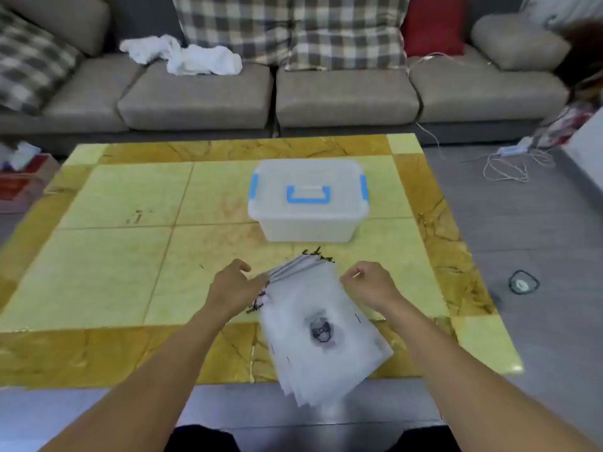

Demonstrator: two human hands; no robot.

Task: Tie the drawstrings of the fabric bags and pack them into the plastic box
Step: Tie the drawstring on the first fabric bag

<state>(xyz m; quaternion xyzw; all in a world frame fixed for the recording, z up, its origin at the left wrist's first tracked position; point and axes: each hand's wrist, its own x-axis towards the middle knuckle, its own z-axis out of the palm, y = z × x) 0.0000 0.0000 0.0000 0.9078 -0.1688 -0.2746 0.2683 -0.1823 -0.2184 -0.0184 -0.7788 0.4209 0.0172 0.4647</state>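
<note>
A stack of white fabric bags (321, 324) with black drawstrings lies on the table's near edge, its lower end hanging over the edge. The top bag carries a small dark print. My left hand (233, 285) touches the stack's upper left corner with its fingers stretched out and its thumb raised. At the stack's upper right edge, my right hand (368, 285) has its fingers curled; blur hides whether it pinches fabric. The clear plastic box (308, 220), with blue latches and a blue handle, stands shut just beyond the bags.
The yellow marble-patterned table (130, 256) stretches left of the bags. A grey sofa (346, 96) with checked cushions and a white cloth (186, 57) runs along the back. Cables (509, 164) and a small round device (523, 282) lie on the floor to the right.
</note>
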